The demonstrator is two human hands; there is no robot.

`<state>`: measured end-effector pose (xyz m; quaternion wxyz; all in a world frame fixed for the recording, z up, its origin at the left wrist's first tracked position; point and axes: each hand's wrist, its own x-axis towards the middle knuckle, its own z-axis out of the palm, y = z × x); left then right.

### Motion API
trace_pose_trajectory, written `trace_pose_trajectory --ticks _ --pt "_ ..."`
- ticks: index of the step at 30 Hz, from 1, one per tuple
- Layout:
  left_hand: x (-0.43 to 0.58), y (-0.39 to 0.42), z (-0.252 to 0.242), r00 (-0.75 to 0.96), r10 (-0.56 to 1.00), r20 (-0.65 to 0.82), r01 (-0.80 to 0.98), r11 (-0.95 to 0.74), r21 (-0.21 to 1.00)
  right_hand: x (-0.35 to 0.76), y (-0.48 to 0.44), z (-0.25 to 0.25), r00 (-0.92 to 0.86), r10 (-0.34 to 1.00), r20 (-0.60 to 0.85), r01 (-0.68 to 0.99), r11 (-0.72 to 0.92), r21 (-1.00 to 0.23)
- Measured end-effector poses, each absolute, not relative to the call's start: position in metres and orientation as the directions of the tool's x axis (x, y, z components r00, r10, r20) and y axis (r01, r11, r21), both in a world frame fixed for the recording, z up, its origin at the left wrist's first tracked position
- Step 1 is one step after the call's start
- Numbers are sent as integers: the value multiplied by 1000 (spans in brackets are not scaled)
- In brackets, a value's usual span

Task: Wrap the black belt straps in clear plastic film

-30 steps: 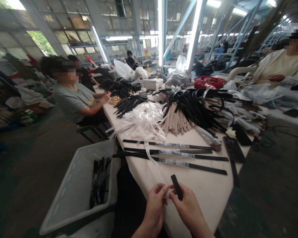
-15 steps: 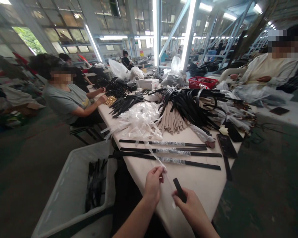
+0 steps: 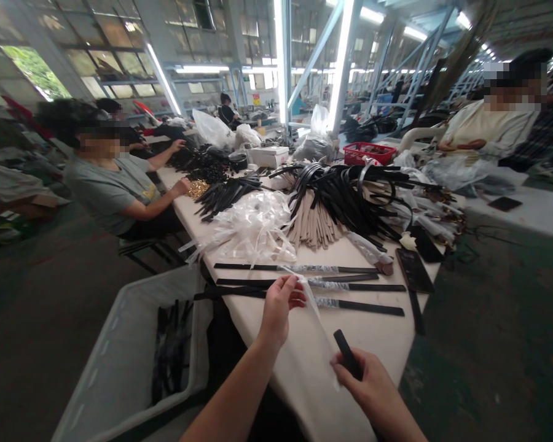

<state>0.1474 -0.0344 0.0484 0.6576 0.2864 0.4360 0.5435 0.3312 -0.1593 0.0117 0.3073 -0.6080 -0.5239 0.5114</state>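
My left hand [image 3: 279, 307] pinches the upper end of a translucent white plastic strip [image 3: 317, 310] above the table. The strip runs down to my right hand [image 3: 366, 377], whose fingers are closed on a short black strap [image 3: 348, 353] and the strip's lower part. The strap's lower portion is hidden in the palm. Just beyond my hands lie several black straps [image 3: 373, 306] side by side, their middles wrapped in clear plastic. Behind them spreads a heap of white plastic strips [image 3: 258, 224].
On the white table [image 3: 299, 356] are bundled black straps [image 3: 373, 202], beige straps [image 3: 311, 224], a phone [image 3: 415, 270] and a red basket [image 3: 368, 153]. A white bin [image 3: 120, 331] holding black pieces stands at the left. One co-worker [image 3: 105, 178] sits left, another [image 3: 486, 132] at the right.
My left hand has moved up and away with the plastic strip, now drawn clear of the heap. My right hand has shifted slightly right, still holding the strap.
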Motion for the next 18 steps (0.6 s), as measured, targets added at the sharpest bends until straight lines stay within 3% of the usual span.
trace_pose_trajectory --ticks 6,12,18 --pt "157 -15 47 42 964 -262 -392 257 883 335 -161 23 -107 956 -274 376 -216 -901" --pt "165 4 37 111 958 -263 -518 282 808 346 -167 14 -104 941 -322 365 -265 -893" --pt "166 32 34 131 953 -272 -631 292 719 363 -171 4 -161 894 -417 48 -415 -908"
